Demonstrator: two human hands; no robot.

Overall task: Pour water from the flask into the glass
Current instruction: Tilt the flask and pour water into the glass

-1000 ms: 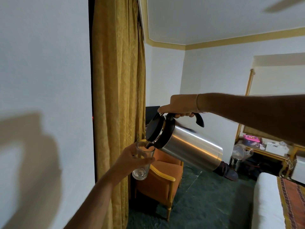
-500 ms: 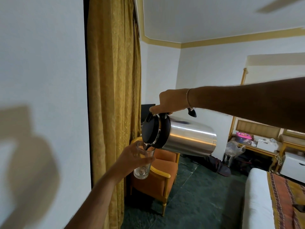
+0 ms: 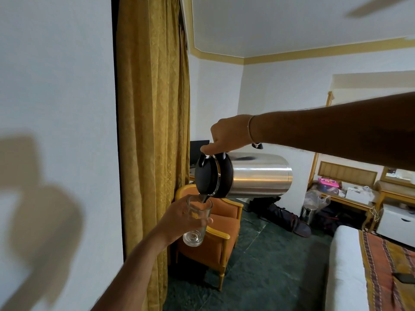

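A steel flask (image 3: 258,175) with a black lid lies tipped level in the air, its spout dipping into the mouth of a clear glass (image 3: 196,222). My right hand (image 3: 229,134) grips the flask's black handle from above, thumb on the lid lever. My left hand (image 3: 179,218) holds the glass upright just under the spout, fingers wrapped around its side. A little water sits at the bottom of the glass. The handle is mostly hidden under my right hand.
A yellow curtain (image 3: 152,131) hangs close on the left beside a white wall. Below the glass stands an orange armchair (image 3: 215,241) on a dark green floor. A bed (image 3: 359,272) is at the lower right, a cluttered wooden desk (image 3: 345,198) behind.
The flask's base has swung up from a downward slant to level, so the flask tips further. My right arm rose. The glass stayed under the spout.
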